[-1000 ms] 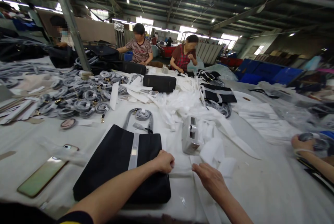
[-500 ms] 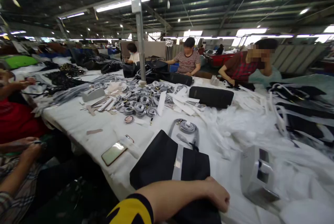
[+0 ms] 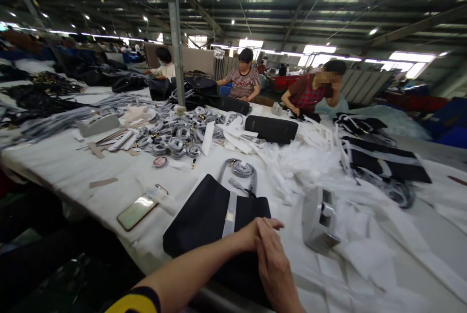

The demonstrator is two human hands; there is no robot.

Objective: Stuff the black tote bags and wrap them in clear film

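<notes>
A black bag (image 3: 199, 215) lies on the table in front of me, a pale strip (image 3: 230, 213) wrapped across it. Over its right part, my left hand (image 3: 252, 235) reaches across from the left, with a fingertip stretched out to the right. My right hand (image 3: 272, 254) rests against it, its fingers extended and lying over the back of the left hand. The left hand's other fingers are mostly hidden, and I see nothing held in either hand. Beyond the bag's top edge lies a coiled grey strap (image 3: 242, 169). Right of the hands stands a grey tape dispenser (image 3: 320, 220).
A phone (image 3: 137, 211) lies left of the bag. Behind it are several coiled straps (image 3: 177, 145) and a second dispenser (image 3: 98, 125). White wrapping material (image 3: 302, 162) and more black bags (image 3: 386, 157) cover the right side. A metal post (image 3: 176, 45) rises mid-table; co-workers sit across.
My right hand has come into view and now touches my left hand. The left hand has moved left and its fist has loosened. The view has turned to the right.
</notes>
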